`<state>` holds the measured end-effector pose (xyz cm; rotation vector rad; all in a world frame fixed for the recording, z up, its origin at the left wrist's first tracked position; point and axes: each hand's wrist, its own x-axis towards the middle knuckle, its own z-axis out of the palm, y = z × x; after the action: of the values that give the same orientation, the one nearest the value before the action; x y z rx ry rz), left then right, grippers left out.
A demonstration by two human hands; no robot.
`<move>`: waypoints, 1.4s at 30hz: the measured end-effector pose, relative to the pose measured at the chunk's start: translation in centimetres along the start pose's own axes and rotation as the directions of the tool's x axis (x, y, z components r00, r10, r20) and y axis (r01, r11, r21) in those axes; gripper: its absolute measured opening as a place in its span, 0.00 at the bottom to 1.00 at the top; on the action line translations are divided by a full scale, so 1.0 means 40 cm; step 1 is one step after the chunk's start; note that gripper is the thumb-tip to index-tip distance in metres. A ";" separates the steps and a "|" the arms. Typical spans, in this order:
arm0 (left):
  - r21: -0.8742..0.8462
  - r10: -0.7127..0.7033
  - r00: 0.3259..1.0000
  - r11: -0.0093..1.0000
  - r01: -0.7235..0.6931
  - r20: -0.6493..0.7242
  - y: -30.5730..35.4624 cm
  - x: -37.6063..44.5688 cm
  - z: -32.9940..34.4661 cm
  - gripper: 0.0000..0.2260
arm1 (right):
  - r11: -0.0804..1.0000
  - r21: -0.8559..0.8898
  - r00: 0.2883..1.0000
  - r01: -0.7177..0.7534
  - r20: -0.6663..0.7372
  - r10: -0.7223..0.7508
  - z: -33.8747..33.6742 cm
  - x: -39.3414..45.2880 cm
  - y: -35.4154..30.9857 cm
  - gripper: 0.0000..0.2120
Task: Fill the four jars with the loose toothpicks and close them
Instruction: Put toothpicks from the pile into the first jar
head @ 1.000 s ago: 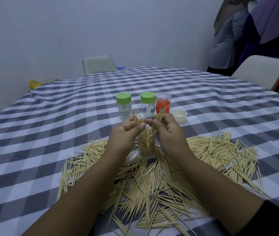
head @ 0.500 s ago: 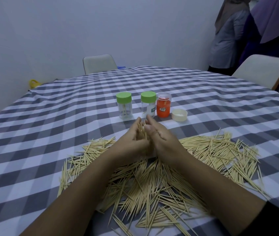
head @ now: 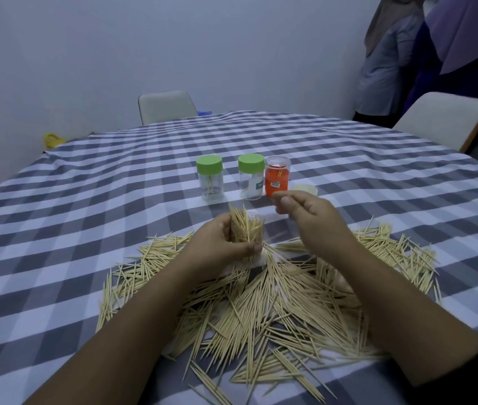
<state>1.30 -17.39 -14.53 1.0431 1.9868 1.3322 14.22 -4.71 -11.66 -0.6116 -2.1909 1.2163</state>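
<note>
Left hand grips open jar, upright; toothpicks inside stand near vertical, tips fanning up-left. Right hand fingers curled, empty.

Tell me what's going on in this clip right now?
A person is packing toothpicks into jars. The left hand grips an open jar crammed with toothpicks, some poking above the rim. The right hand hovers beside it, fingers curled. A big pile of toothpicks remains on the table. Two green-lidded jars are nearly empty.
</note>
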 end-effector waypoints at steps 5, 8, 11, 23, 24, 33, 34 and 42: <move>0.082 0.014 1.000 0.997 -0.013 -0.010 -0.004 -0.001 0.003 0.20 | 0.724 -0.689 0.915 0.033 0.312 0.256 -0.056 0.003 0.026 0.22; 0.100 0.016 1.000 0.995 -0.015 -0.009 -0.005 -0.003 0.005 0.22 | 0.646 -0.758 0.866 0.087 0.378 0.327 -0.053 -0.013 0.024 0.25; 0.114 0.025 1.000 0.993 -0.024 -0.012 -0.001 -0.006 0.007 0.22 | 0.578 -0.803 0.871 0.148 0.383 0.309 -0.049 -0.018 0.022 0.27; 0.067 0.022 1.000 0.998 -0.021 -0.011 0.001 -0.010 0.007 0.19 | 0.442 -0.881 0.956 0.166 0.254 0.147 -0.022 0.018 0.063 0.13; 0.068 0.022 1.000 0.997 -0.021 -0.011 -0.001 -0.009 0.006 0.19 | 0.469 -0.869 0.964 0.156 0.239 0.121 -0.024 0.016 0.061 0.11; 0.075 0.022 1.000 0.997 -0.021 -0.008 -0.005 -0.006 0.003 0.19 | 0.922 -0.386 0.999 0.022 0.049 -0.003 -0.030 0.011 0.039 0.06; 0.072 0.021 1.000 0.997 -0.020 -0.007 -0.005 -0.006 0.003 0.19 | 0.942 -0.335 1.000 0.008 0.029 0.002 -0.029 0.012 0.038 0.06; 0.099 0.035 0.999 0.995 -0.034 -0.010 -0.011 0.000 0.002 0.20 | 0.942 0.329 0.995 -0.064 -0.046 0.084 -0.012 0.020 0.017 0.08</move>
<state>1.21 -17.45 -14.97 1.1216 2.0701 1.2716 14.03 -3.60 -11.85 -0.5849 -1.8726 1.5396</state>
